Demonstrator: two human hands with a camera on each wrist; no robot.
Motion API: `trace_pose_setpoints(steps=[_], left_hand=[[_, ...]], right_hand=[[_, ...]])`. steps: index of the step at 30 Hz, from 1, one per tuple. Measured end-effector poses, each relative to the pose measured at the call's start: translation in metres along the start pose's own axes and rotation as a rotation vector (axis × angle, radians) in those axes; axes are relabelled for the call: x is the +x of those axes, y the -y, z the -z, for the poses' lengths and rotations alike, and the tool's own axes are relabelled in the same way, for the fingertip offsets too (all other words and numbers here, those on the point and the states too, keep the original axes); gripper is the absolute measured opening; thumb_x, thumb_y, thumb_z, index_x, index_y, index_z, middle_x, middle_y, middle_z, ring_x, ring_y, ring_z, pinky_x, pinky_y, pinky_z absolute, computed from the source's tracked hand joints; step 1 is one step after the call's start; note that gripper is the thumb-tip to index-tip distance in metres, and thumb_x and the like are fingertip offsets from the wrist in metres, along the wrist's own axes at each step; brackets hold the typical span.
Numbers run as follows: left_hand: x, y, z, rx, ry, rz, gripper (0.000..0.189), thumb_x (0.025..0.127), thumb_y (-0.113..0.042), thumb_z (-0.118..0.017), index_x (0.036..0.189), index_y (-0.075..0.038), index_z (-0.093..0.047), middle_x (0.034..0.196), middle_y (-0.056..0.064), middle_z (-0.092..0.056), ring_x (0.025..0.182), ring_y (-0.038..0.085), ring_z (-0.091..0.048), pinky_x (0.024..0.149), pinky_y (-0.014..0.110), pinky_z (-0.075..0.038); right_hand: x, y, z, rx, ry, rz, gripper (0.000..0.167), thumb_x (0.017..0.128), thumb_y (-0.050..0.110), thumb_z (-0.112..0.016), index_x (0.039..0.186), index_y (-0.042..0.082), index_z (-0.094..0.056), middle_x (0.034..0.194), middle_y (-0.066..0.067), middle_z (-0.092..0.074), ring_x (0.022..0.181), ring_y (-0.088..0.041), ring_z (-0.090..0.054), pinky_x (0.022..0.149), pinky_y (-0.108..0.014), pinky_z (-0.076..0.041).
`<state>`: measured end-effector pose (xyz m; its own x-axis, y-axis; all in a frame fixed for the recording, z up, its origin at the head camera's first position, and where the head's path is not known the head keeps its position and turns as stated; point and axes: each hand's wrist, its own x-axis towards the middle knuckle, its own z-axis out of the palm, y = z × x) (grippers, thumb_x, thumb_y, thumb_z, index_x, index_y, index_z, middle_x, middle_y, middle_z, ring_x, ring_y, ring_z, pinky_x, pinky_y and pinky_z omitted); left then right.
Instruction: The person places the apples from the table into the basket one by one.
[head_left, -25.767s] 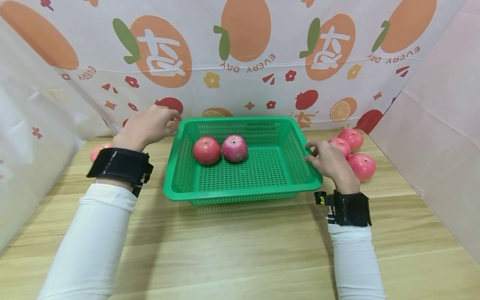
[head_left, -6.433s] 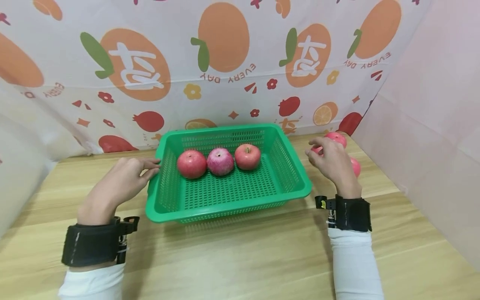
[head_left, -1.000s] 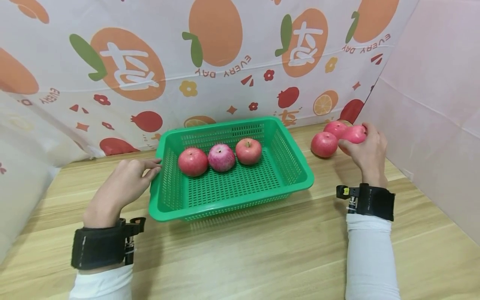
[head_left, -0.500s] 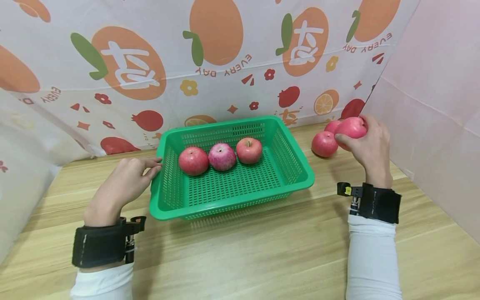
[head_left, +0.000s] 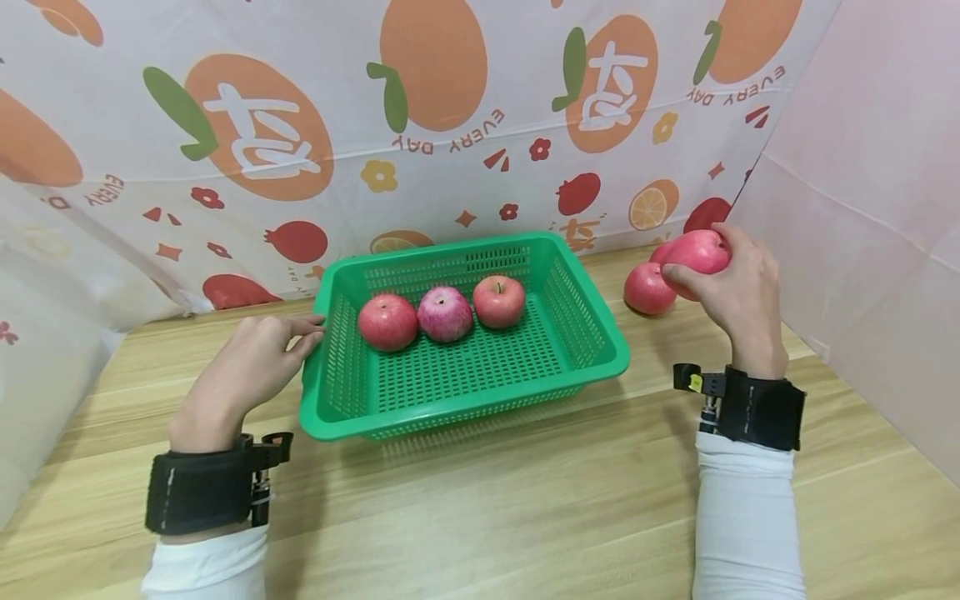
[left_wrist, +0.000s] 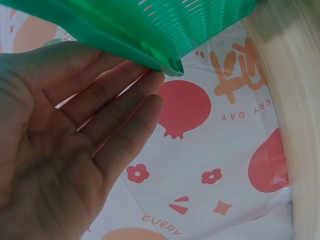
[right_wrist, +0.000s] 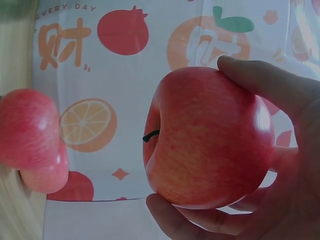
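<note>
In the head view my right hand (head_left: 742, 287) holds a red apple (head_left: 697, 252) between thumb and fingers, raised above the tabletop. The right wrist view shows this apple (right_wrist: 210, 140) close up, its dark stem pointing left. My left hand (head_left: 251, 367) pinches the left rim of a green plastic basket (head_left: 465, 394) at its fingertips; from the left wrist, part of the fingers is hidden behind the rim. Inside the basket sit a red apple (head_left: 387, 322), a purplish-pink apple (head_left: 445, 314) and a red apple with its stem up (head_left: 498, 302), in a row.
Right of the basket, a pink-red apple (head_left: 649, 289) lies on the wooden table (head_left: 480, 508); another apple (head_left: 660, 252) behind it is mostly covered by the held one. A fruit-print cloth (head_left: 465, 192) rises behind the basket, and a pale cloth (head_left: 847, 208) stands at the right.
Over the last second my right hand has lifted the apple slightly up and to the left. Since earlier, the stem-up apple has joined the basket. My left hand stays at the rim.
</note>
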<state>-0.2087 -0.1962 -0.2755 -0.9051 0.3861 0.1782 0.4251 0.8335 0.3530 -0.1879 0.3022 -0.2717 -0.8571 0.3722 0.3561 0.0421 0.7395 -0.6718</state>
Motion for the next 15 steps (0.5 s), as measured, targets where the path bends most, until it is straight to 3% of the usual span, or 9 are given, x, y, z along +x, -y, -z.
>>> trace_pose_setpoints(steps=[15], left_hand=[[0.001,0.001,-0.001,0.013,-0.014,-0.019,0.029,0.097,-0.001,-0.063,0.119,0.019,-0.064,0.121,0.034,-0.064,0.077,0.031,-0.058,0.053,0.031,-0.036]], right_hand=[[-0.007,0.014,0.006,-0.001,0.000,0.053,0.076,0.088,0.042,-0.075,0.148,0.004,-0.048,0.138,-0.026,-0.053,0.125,-0.045,-0.044,0.092,-0.066,-0.046]])
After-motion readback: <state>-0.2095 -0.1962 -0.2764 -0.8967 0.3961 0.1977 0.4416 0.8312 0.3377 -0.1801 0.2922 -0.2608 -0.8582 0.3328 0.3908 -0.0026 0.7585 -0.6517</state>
